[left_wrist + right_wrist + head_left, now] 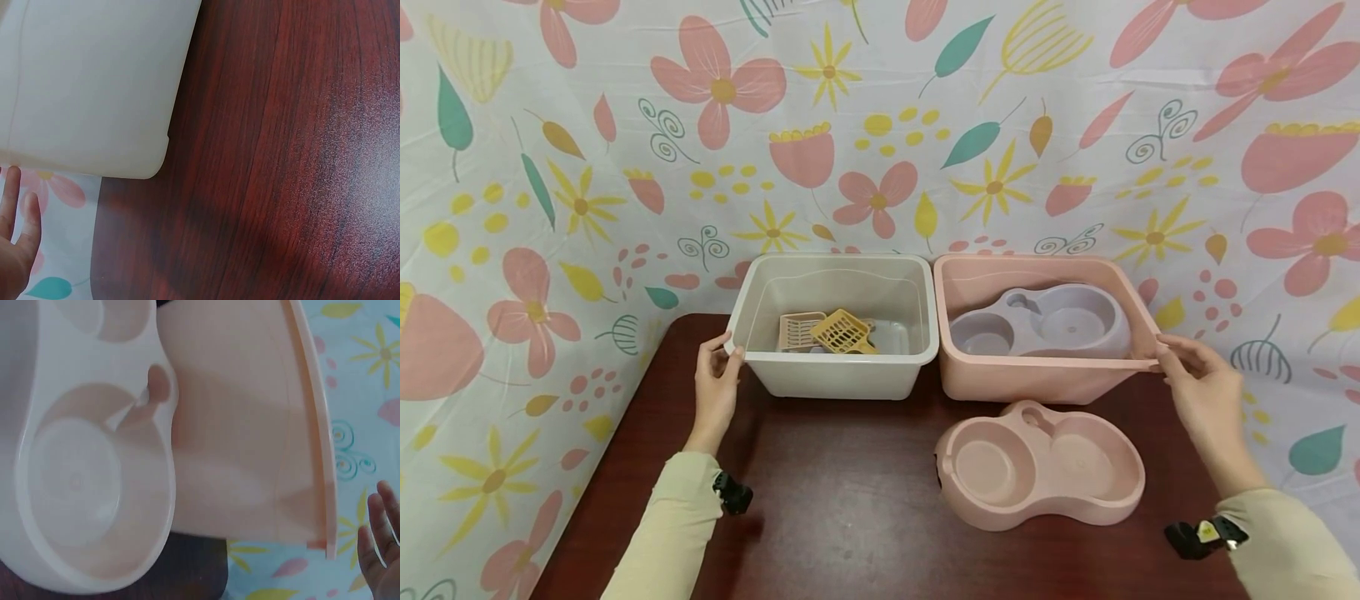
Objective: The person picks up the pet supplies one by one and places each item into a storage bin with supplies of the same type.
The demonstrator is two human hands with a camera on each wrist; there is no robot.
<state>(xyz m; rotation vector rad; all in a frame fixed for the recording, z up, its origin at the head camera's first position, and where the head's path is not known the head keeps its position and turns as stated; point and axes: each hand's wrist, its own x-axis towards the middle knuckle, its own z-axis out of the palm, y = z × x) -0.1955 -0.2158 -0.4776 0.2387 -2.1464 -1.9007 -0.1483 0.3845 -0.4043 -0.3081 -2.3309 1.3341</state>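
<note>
A white litter box (832, 377) stands at the back of the table, with a yellow litter scoop (842, 332) and a beige litter scoop (797, 331) inside. My left hand (716, 392) touches its front left corner, thumb and fingertips at the rim. In the left wrist view, the fingers reach straight toward the box wall (94, 87). To the right is a pink litter box (1037, 380) holding a lavender-grey double pet bowl (1033, 325). My right hand (1206, 396) is at its front right corner, fingertips at the rim; the fingers look extended in the right wrist view.
A pink double pet bowl (1045, 467) lies in front of the pink box on the dark red-brown table (842, 500). Flower-print cloth (880, 125) hangs close behind the boxes and along both sides. The two boxes stand side by side, rims close together.
</note>
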